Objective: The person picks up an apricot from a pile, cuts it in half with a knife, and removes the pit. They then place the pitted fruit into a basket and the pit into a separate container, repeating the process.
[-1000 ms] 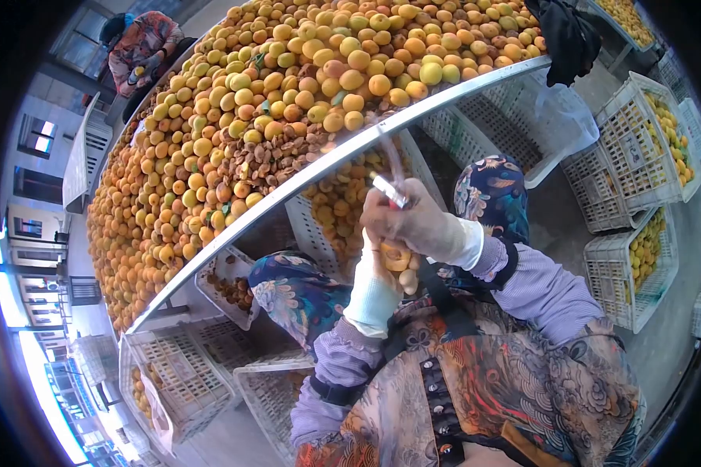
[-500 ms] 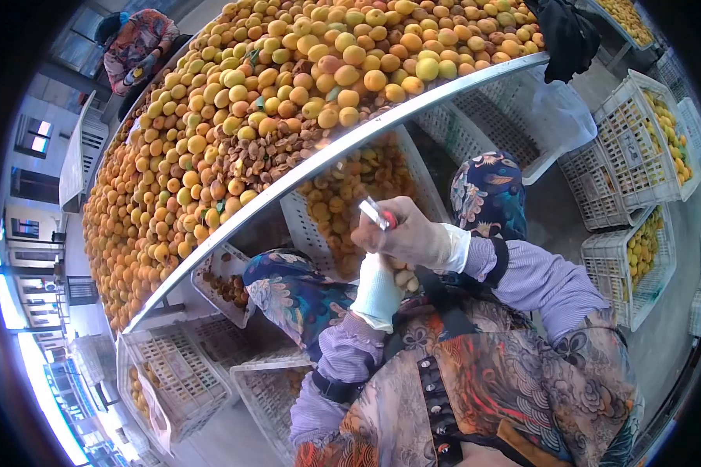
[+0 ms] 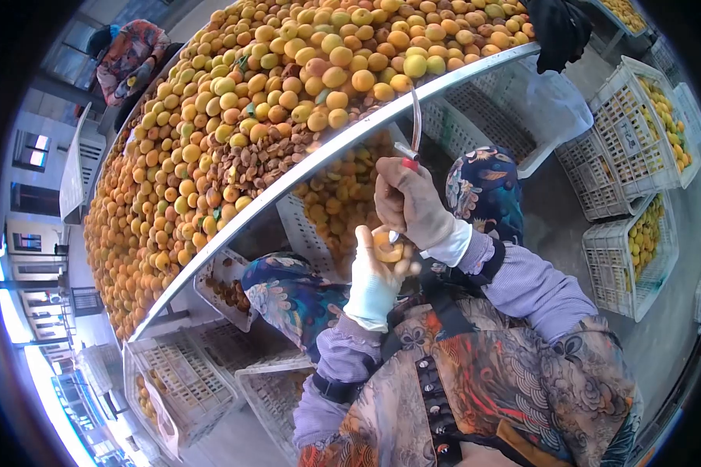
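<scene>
My left hand (image 3: 372, 276), in a white glove, is closed round a cut orange apricot (image 3: 387, 249) held over my lap. Just above it, my gloved right hand (image 3: 414, 204) grips a small metal tool with a red handle (image 3: 410, 164). A thin, curved metal-looking strip stands up beyond the fist, and a bright metal tip shows at the apricot's edge. Most of the tool is hidden in the fist. Beneath both hands sits a white crate (image 3: 304, 232) of apricot pieces (image 3: 343, 191), between my knees.
A metal-rimmed table (image 3: 288, 183) heaped with apricots (image 3: 234, 109) spans the front, with brown pits (image 3: 261, 163) near its edge. Fruit crates (image 3: 639, 124) are stacked at right; others (image 3: 183, 381) stand lower left. Another person (image 3: 132, 58) works at far left.
My hands have come apart slightly, the right rising a little. The apricot in my left hand now shows, and the tool has turned with its curved strip upward.
</scene>
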A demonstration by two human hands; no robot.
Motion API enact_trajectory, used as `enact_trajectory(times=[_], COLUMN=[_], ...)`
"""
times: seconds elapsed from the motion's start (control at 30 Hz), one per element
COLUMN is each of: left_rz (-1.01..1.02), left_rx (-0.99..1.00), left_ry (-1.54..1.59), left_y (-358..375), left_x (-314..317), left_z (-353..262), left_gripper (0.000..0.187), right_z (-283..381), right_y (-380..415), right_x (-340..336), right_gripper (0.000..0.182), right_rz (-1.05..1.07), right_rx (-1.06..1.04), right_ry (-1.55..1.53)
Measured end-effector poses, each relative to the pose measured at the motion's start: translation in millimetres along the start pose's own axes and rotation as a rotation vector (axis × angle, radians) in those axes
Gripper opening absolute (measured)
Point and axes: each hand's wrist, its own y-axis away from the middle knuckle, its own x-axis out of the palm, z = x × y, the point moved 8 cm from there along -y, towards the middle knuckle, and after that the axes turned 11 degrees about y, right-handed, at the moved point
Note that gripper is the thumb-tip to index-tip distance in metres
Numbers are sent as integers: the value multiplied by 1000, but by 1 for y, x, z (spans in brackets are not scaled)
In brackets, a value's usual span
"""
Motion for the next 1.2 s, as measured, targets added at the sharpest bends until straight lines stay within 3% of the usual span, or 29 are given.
enact_trajectory(times=[0.1, 0.2, 0.23, 0.37, 0.43, 0.6, 0.67, 0.73, 0.83, 0.9, 0.93, 1.0, 1.07, 1.13, 1.17, 1.2], left_rz=[226, 152, 277, 306, 206, 108, 39, -6, -68, 67, 71, 140, 124, 105, 140, 173], left_rx=[-17, 9, 124, 49, 278, 472, 726, 837, 947, 796, 795, 514, 502, 490, 484, 476], left_ry=[452, 349, 155, 362, -283, -684, -1162, -1160, -1297, -768, -772, -112, -161, -207, -102, 3], left_y=[-6, -6, -3, -2, -2, 3, 20, 23, 8, -8, -8, -17, -16, -18, -19, -20], left_x=[14, 12, 15, 25, 23, 32, 60, 67, 52, 36, 39, 32, 32, 31, 30, 29], left_z=[-2, -8, -15, -8, -14, -25, -36, -39, -39, -37, -36, -25, -22, -21, -21, -22], left_gripper=[46, 46, 42, 38, 36, 36, 33, 35, 29, 28, 28, 34, 34, 34, 34, 34], right_z=[15, 18, 18, 15, 14, 18, 27, 28, 15, 12, 8, 2, -16, 22, 13, 20], right_y=[4, 9, 10, 13, 13, 13, 14, 12, -4, -8, -9, -13, -25, -21, -17, -14], right_x=[-3, -11, -13, -17, -18, -12, -5, -5, -21, -26, -30, -37, -36, -6, -7, -13], right_gripper=[35, 34, 34, 35, 35, 32, 35, 38, 38, 37, 36, 31, 28, 30, 33, 33], right_rz=[-92, -143, -140, -168, -186, -200, -226, -252, -362, -380, -396, -382, -365, -370, -303, -307], right_rx=[-33, -64, -74, -80, -87, -111, -130, -141, -98, -52, 1, 0, -3, -610, -451, -450], right_ry=[-1, 0, 19, 30, 26, 7, 62, 116, -75, -131, -182, -237, -291, 75, 225, 222])
